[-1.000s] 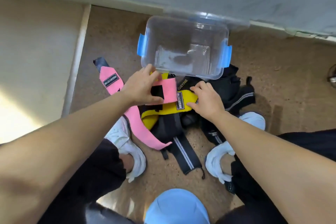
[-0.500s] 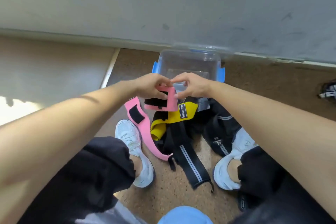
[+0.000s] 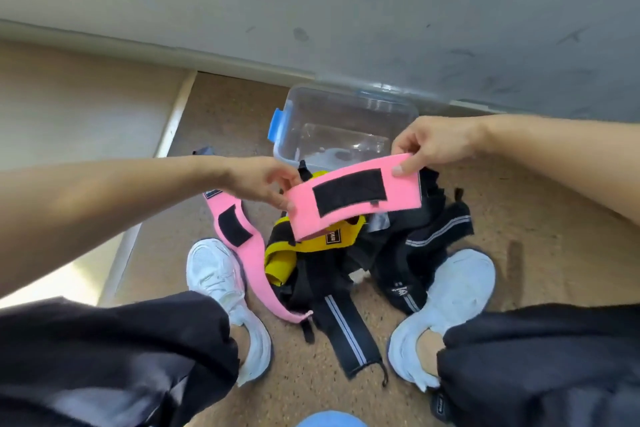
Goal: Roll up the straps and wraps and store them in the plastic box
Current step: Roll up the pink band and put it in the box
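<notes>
A pink wrap with a black velcro patch is stretched flat in the air between both hands. My left hand pinches its left end and my right hand pinches its right end. Another stretch of pink wrap trails down to the floor by my left shoe; I cannot tell whether it is the same piece. Under the held wrap lie a yellow wrap and several black straps in a heap. The clear plastic box with a blue clip stands open and empty beyond them, against the wall.
My two white shoes flank the heap on the brown speckled floor. A grey wall rises just behind the box. A pale raised surface with a white edge runs along the left.
Both hands lifted the pink wrap's end off the heap and pulled apart, spreading it flat. The view rose and tilted toward the wall.
</notes>
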`<state>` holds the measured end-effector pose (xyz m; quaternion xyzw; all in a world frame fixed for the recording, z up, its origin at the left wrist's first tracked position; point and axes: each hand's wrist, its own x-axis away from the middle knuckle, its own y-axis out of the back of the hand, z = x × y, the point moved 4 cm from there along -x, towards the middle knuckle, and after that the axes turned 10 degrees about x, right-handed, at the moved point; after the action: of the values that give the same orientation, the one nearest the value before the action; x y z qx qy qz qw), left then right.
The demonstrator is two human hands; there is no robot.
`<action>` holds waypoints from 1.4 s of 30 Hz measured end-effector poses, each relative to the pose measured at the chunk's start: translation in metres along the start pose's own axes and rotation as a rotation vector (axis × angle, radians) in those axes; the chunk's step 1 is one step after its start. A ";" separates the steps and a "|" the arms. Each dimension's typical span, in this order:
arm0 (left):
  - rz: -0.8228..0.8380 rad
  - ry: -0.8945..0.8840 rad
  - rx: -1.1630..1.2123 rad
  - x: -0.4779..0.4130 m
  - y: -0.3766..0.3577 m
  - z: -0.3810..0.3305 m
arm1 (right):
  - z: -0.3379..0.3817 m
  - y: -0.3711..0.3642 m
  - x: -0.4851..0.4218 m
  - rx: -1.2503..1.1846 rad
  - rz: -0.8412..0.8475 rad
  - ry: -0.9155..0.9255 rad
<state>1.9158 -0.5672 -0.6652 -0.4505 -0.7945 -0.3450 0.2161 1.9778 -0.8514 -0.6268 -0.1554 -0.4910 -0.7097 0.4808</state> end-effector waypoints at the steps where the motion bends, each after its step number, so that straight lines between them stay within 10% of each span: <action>1: -0.010 0.000 -0.001 -0.003 -0.002 -0.001 | -0.010 0.002 0.004 0.020 -0.009 -0.031; 21: -0.878 -0.133 0.275 0.156 0.027 -0.133 | 0.084 0.040 0.156 -0.193 -0.512 0.092; 27: -0.869 -0.416 0.585 0.188 0.009 -0.139 | 0.120 0.031 0.174 -0.166 -0.478 0.081; 42: -0.733 -0.468 0.506 0.180 -0.022 -0.154 | 0.186 -0.016 0.157 -0.122 -0.518 0.294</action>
<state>1.8118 -0.5877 -0.4520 -0.1409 -0.9864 -0.0845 -0.0009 1.8410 -0.7764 -0.4392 0.0506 -0.3958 -0.8517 0.3395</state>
